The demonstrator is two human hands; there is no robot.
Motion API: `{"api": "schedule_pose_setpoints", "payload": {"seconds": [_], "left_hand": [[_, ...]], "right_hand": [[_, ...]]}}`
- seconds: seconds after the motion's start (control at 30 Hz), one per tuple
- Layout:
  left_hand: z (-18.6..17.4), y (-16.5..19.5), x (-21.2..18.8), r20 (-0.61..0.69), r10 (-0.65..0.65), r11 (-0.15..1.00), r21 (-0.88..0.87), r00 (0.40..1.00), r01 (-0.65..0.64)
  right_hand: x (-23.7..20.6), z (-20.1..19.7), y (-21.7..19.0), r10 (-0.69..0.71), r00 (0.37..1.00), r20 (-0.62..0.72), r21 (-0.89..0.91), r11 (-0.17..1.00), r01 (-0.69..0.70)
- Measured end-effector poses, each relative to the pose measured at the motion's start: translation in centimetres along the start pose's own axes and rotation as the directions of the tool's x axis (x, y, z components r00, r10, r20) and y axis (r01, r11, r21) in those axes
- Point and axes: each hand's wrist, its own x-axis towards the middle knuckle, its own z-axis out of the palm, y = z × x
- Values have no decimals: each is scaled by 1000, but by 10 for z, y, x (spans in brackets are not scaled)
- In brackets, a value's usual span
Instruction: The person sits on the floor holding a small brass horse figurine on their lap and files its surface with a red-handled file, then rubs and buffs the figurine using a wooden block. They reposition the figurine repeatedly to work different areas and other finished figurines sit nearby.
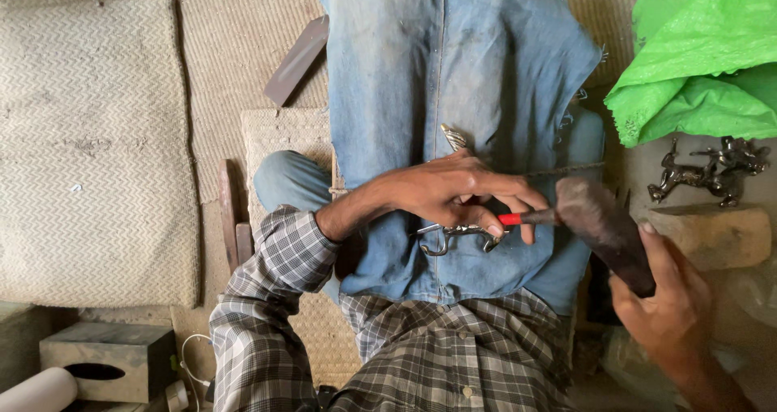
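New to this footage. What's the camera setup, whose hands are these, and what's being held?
There is one camera, worn on a person's head and looking down at their lap, so no robot is involved. A denim cloth covers the legs. The left hand pinches a small silvery metal figure and reaches to a red-tipped tool. The right hand grips a dark, worn block. On the side sit more metal figures on a stone block, a green plastic bag, and woven mats.

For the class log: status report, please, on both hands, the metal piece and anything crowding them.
Left hand grips shiny metal piece and red-handled tool. Right hand holds dark block at tool's tip. Metal figurines stand apart.
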Motion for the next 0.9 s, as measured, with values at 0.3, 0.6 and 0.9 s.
{"api": "schedule_pose_setpoints", "payload": {"seconds": [0.3,0.6,0.9], "left_hand": [[43,20,-47,-682,23,976,-142,731,-162],[85,19,-46,-852,-108,985,-162,513,-62],[82,24,-47,-847,-111,993,-111,519,32]], "right_hand": [[-36,72,4,418,902,-106,705,671,-228],[-11,52,11,376,924,70,638,696,-331],[78,-24,-18,-139,986,92,117,985,128]]}}
